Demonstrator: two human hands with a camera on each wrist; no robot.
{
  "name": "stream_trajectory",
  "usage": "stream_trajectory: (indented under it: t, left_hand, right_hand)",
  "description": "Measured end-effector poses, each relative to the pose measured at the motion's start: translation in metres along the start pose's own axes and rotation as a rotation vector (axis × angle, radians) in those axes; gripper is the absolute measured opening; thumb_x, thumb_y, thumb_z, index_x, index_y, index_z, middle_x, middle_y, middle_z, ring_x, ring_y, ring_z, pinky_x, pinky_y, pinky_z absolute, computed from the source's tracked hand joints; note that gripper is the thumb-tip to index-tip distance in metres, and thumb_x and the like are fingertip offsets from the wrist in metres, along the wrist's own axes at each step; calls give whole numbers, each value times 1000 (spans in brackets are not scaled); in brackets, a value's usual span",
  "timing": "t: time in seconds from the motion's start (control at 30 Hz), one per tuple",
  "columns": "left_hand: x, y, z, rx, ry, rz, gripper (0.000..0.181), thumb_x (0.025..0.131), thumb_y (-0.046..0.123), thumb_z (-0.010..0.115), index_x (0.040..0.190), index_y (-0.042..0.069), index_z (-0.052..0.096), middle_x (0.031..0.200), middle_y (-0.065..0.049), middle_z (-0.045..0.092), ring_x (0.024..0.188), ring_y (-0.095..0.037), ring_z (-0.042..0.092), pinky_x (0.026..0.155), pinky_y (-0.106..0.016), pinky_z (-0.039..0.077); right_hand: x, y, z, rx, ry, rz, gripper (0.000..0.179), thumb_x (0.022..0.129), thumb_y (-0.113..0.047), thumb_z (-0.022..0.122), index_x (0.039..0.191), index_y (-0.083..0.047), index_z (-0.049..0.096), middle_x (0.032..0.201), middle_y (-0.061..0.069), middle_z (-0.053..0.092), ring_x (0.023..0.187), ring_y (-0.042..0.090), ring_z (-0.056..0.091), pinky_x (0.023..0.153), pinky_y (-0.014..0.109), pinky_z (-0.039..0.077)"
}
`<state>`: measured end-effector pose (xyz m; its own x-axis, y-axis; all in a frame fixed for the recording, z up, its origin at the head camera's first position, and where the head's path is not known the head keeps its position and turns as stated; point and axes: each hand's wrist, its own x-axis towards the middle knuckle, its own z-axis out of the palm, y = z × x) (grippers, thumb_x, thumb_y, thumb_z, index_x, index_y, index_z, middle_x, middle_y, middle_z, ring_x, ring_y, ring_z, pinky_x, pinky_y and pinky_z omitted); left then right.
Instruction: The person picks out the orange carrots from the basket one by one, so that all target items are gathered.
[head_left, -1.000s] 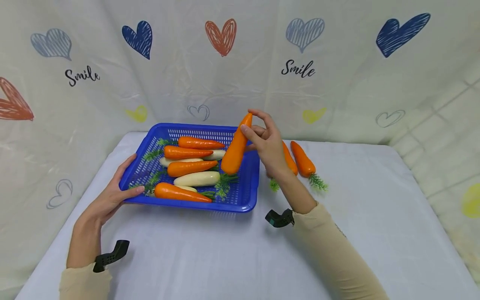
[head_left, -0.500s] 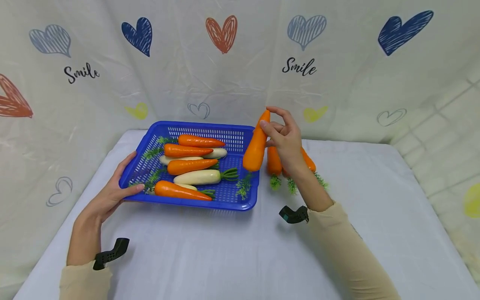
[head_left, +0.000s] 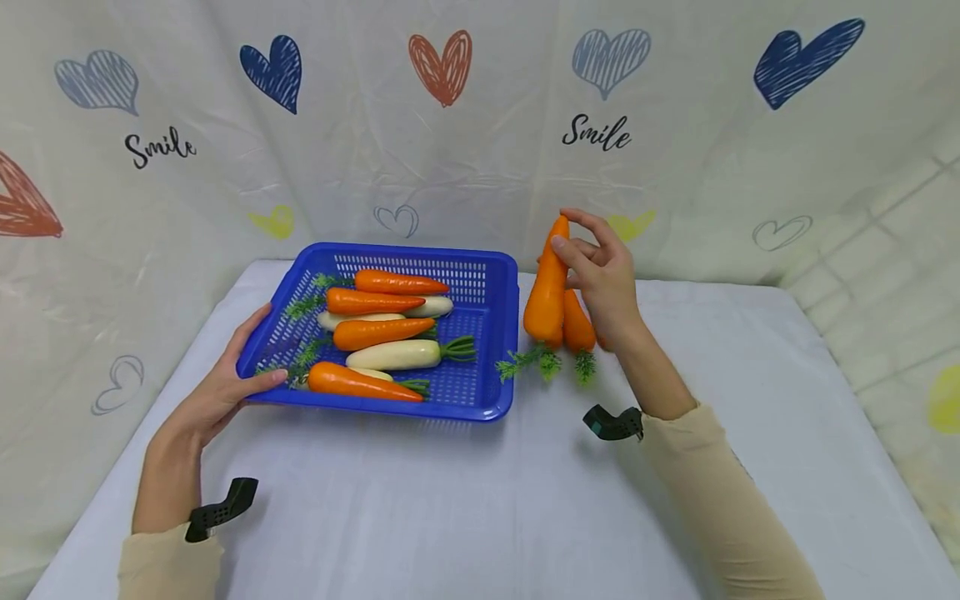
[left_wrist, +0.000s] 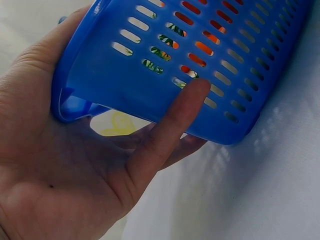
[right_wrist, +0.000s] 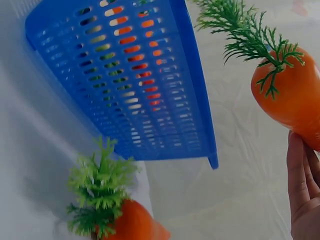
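Note:
A blue perforated plastic basket (head_left: 504,317) stands on the table in the head view, with orange carrots (head_left: 384,333) and white radishes (head_left: 393,356) lying inside. My left hand (head_left: 225,383) grips its left end, thumb over the front corner; in the left wrist view a finger (left_wrist: 172,120) lies along the outer wall. To the right of the basket, my right hand (head_left: 603,279) pinches a carrot (head_left: 546,300) near its pointed tip, with the thick end and green fronds hanging down. In the right wrist view that carrot's leafy end (right_wrist: 285,90) shows beside the basket wall (right_wrist: 192,100).
Other carrots (head_left: 577,327) lie on the table right of the basket, partly behind the held carrot and right hand. A white cloth (head_left: 390,500) covers the table. Behind it hangs a pale curtain (head_left: 517,108) printed with hearts and "Smile". Black devices (head_left: 225,508) sit on both wrists.
My right hand has carried the carrot from above the basket's right part out over its right side, to beside the loose carrots. The left hand and basket have stayed in place.

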<state>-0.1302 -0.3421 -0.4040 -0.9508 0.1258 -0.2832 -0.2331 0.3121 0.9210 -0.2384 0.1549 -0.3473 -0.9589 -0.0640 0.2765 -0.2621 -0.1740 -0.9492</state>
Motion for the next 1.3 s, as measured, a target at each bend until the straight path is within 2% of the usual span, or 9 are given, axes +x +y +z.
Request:
stream_trajectory:
  t: [0.33,0.57,0.77,1.3]
  left_hand:
    - [-4,-3,-1,1,3,-7,93,103,28,62,160,60,-4,169,-21,2,139,-38,31,87,-19,55]
    - [-4,-5,-1,-8,-2,-5,93,103,26,62,160,58,-3,169,-22,2,137,-37,32,87,-19,55]
    - [-3,-5,0,-7,0,1,94,103,25,63,161,58,-4,169,-22,3,137,-36,32,87,-19,56]
    - [0,0,1,-15,-3,4,94,103,26,63,161,57,-3,169,-21,3,135,-34,33,87,-20,56]
  right_hand:
    - [-2,8,-28,-62,6,56,44,98,-26,74,141,-20,63,90,-5,78,82,11,73,69,24,61]
    - [-4,12,-47,-104,40,73,44,98,-24,74,141,-21,65,93,-8,78,82,8,69,64,21,58]
    - [-4,15,-66,-75,34,93,44,98,-20,73,141,-20,64,89,-7,78,80,9,69,63,23,59]
    - [-6,24,-115,-162,62,173,45,99,-22,72,143,-22,62,95,-12,79,85,6,72,67,21,60]
